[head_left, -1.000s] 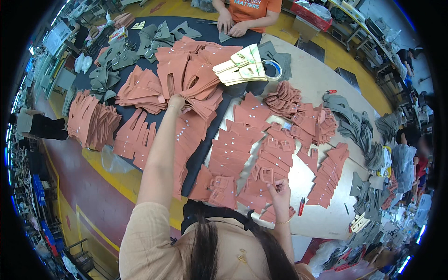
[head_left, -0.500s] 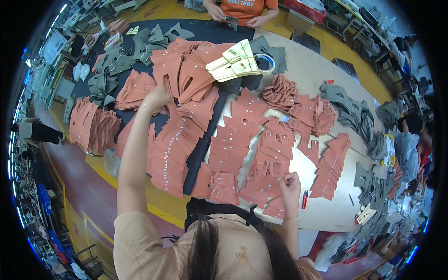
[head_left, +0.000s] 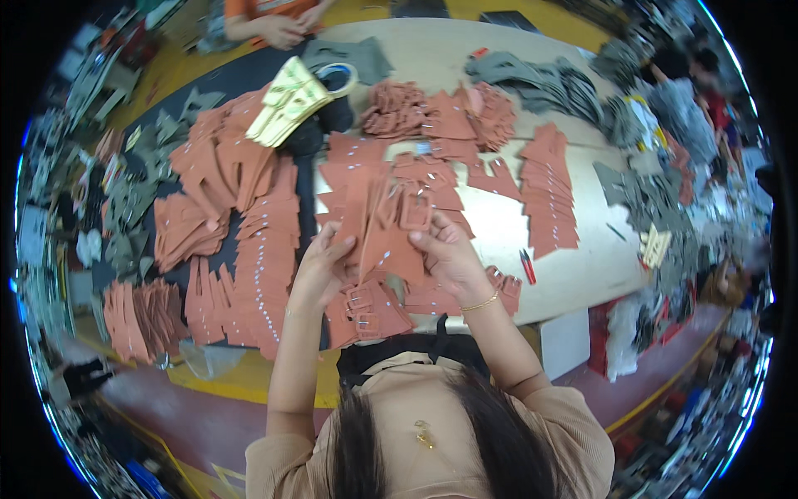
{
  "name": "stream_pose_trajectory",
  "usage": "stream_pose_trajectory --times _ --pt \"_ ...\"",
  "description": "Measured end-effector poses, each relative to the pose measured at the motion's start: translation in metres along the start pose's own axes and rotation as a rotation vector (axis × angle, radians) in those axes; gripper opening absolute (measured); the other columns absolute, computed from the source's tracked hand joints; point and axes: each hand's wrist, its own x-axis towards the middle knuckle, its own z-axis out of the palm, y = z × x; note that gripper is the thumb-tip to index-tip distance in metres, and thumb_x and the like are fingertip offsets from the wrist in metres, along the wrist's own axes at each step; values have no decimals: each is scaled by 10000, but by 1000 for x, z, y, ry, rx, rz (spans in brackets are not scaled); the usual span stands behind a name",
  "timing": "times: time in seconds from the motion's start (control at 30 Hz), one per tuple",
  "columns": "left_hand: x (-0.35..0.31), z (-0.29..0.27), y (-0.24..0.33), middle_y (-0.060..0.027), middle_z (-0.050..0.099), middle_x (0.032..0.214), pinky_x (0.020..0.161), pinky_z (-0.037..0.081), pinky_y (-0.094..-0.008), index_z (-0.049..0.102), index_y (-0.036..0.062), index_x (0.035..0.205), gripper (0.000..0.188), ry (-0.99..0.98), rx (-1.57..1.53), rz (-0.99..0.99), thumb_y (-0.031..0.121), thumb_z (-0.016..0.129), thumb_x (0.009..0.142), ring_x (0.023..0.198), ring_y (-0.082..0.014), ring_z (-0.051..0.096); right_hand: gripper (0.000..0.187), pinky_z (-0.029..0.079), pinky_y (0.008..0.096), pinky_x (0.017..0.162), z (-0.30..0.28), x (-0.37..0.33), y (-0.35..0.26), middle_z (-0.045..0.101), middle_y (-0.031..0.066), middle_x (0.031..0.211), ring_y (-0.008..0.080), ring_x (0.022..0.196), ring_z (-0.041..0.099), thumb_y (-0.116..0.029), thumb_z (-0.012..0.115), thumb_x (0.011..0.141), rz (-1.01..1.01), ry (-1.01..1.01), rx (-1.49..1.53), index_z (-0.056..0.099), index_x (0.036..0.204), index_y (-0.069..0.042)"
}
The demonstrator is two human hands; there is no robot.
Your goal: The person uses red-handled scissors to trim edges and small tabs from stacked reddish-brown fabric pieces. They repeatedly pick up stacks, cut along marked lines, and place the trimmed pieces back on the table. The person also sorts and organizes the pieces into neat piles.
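Both my hands are raised over the near middle of the table, close together. My left hand (head_left: pixel 322 262) pinches a terracotta cut piece (head_left: pixel 357 218), which stands upright and is partly blurred. In my right hand (head_left: pixel 453 252) is a terracotta buckle piece (head_left: pixel 399 249), gripped by its side, with a covered square buckle (head_left: pixel 416 210) at its top. The two pieces touch or overlap; which, I cannot tell. Below them lies a small stack of buckle pieces (head_left: pixel 363 312). A long fanned row of terracotta pieces (head_left: pixel 264 249) with white marks runs to the left of my left hand.
Cream pattern pieces (head_left: pixel 287 104) and a tape roll (head_left: pixel 339 81) rest at the back. Grey-green pieces (head_left: pixel 532 83) lie far right. A red pen-like tool (head_left: pixel 528 266) is right of my hands. Across the table, a co-worker's hands (head_left: pixel 287 29) are near the edge.
My left hand has come back from the far-left piles with a terracotta piece. My right hand has lifted a buckle piece off the table, and both hands have come together. The view has turned right.
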Motion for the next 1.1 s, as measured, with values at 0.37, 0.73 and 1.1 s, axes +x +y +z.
stream_pose_trajectory --times 0.37,0.73,1.1 --pt "-27 32 -67 -167 555 1199 678 603 -389 315 74 1371 463 -39 31 -151 33 377 914 932 -299 654 312 474 260 816 -90 -72 41 613 37 979 111 911 580 -91 657 840 18 168 -67 543 1114 9" --pt "-15 62 -120 -135 570 1164 700 594 -367 376 76 1300 387 -89 168 -401 30 361 916 937 -260 649 212 511 260 759 -149 -114 26 621 78 977 123 855 621 -49 635 838 58 310 -71 509 1005 -25" --pt "117 76 -154 -69 591 1050 776 461 -255 530 -28 1196 361 -191 861 -176 179 555 901 872 -139 567 262 471 411 618 -183 -124 -73 625 187 738 363 719 623 -114 642 720 -111 673 -1365 500 924 -33"
